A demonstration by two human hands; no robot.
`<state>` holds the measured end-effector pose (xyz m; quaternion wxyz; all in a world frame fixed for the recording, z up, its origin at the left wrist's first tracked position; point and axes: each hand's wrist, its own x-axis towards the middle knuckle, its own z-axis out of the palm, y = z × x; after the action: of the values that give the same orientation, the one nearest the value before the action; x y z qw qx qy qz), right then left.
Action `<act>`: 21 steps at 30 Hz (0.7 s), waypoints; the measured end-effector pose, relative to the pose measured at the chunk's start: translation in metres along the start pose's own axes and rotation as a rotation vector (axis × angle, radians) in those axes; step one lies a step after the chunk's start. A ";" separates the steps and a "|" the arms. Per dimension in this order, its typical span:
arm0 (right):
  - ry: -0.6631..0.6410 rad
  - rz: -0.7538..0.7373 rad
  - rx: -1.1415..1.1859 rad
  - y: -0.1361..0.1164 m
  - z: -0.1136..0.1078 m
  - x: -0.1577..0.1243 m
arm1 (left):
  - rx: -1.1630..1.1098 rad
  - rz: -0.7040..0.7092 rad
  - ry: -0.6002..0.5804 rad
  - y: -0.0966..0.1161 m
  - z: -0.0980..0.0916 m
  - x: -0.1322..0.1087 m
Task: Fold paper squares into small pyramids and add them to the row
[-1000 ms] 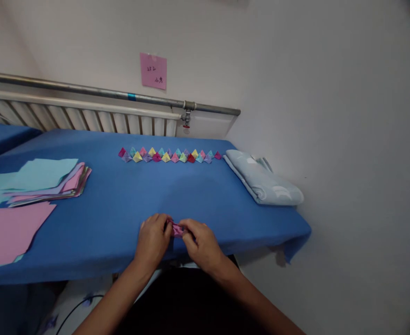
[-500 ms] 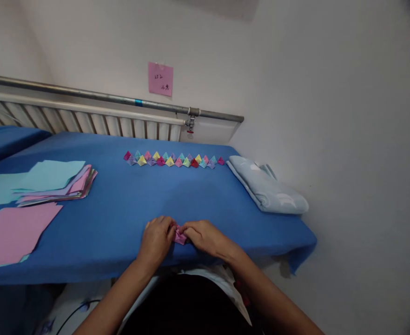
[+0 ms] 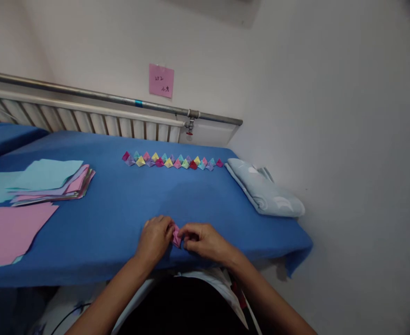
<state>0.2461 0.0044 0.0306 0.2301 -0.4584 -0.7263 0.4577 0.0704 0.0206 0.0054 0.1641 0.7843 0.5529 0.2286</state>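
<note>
A small pink folded paper (image 3: 176, 237) lies between my hands near the front edge of the blue-covered table. My left hand (image 3: 156, 237) is closed on its left side, fingers pressed against it from above. At the paper's right side, my right hand (image 3: 201, 240) has its curled index finger and thumb on the edge, with a small gap behind the fingertips. Parts of the folds are hidden by the fingers. Beyond the hands, a double row of small folded paper pieces (image 3: 169, 163) in several colours runs across the table.
Stacked coloured paper sheets (image 3: 51, 174) lie at the left, with pink sheets (image 3: 13, 232) in front. A folded light-blue blanket (image 3: 264, 188) rests at the table's right end. Behind the blue cloth (image 3: 114, 209) are a radiator (image 3: 96, 124) and a pipe (image 3: 103, 97); a pink note (image 3: 161, 80) hangs above.
The pink folded paper has turned and shows a narrower shape. My right hand's fingers have opened slightly and shifted along its right edge; my left hand stays on it.
</note>
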 end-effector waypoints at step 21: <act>-0.020 -0.239 -0.490 0.000 0.000 0.000 | 0.013 0.067 0.030 0.000 0.002 0.003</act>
<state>0.2463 0.0042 0.0309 0.1578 -0.4068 -0.8665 0.2425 0.0720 0.0231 0.0037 0.1430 0.8000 0.5300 0.2420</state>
